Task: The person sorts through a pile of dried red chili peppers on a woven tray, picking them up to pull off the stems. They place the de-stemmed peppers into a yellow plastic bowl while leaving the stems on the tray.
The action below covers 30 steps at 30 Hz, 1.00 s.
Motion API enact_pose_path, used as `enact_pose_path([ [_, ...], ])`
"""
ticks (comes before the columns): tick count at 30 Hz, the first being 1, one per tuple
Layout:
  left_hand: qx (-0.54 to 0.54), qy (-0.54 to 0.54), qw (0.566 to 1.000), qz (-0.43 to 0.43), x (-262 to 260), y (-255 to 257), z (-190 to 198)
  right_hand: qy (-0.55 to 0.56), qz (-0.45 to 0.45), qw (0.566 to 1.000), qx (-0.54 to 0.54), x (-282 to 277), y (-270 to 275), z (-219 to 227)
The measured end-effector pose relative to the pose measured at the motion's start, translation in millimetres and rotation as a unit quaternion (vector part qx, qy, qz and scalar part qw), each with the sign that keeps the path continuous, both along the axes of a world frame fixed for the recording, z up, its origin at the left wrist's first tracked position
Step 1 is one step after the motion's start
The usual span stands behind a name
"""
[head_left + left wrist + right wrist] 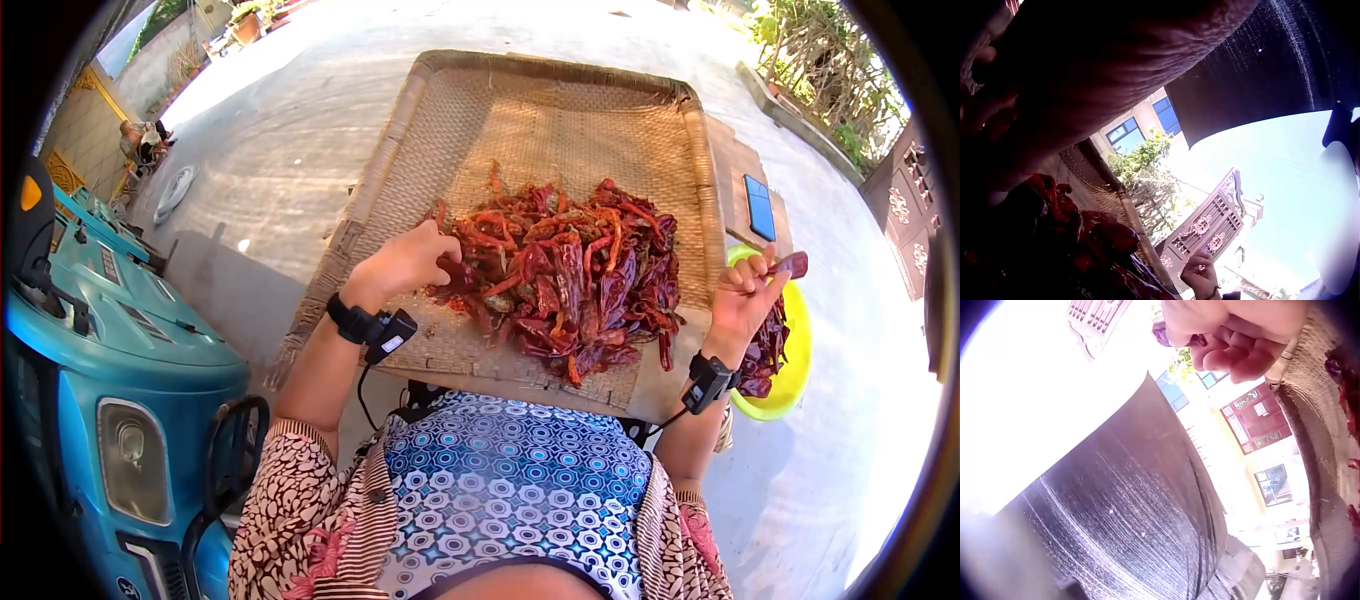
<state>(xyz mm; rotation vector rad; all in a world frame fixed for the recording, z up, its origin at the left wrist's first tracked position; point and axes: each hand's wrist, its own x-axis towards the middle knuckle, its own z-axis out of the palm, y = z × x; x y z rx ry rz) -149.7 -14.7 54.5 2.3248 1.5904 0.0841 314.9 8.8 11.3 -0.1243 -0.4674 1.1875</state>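
A heap of dried red chilies point(570, 270) lies on a woven bamboo tray point(440, 130). My left hand point(405, 265) is at the heap's left edge, its fingers curled and pinching a dark red dried chili point(458, 277). In the left wrist view that hand is mostly in shadow. Off the tray's right side, my right hand point(742, 300) is raised with a dried chili point(793, 264) pinched between thumb and finger. Below it stands a yellow-green basin point(797, 365) containing more dark red chilies point(765, 350). The right wrist view shows the right hand's other fingers point(1247, 359) loosely curled.
A blue phone point(759, 207) lies on a board point(737, 165) at the tray's right. Close on the left stands a teal vehicle point(150, 340). Another person point(143, 140) sits far back left. Plants point(830, 90) grow at the back right, near a brown gate point(905, 190).
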Motion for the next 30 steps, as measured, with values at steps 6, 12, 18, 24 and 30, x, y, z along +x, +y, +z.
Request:
enact_pose_path([
  [6, 0.055, -0.097, 0.994, -0.007, 35, -9, 26, -0.172, 0.014, 0.983, -0.056, -24, -7, 6],
  [12, 0.109, -0.131, 0.982, -0.083, 99, -12, 32, -0.561, 0.188, 0.806, -0.038, -103, -29, 39],
  [18, 0.106, -0.231, 0.961, -0.107, 119, -3, 14, -0.567, 0.204, 0.797, -0.031, -124, -31, 25],
  [24, 0.076, -0.284, 0.955, 0.038, 74, 2, 32, -0.544, 0.147, 0.822, -0.077, -97, -21, 25],
  [30, 0.072, 0.007, 0.991, 0.115, -16, 21, -9, -0.156, 0.007, 0.983, -0.094, -31, -16, 26],
])
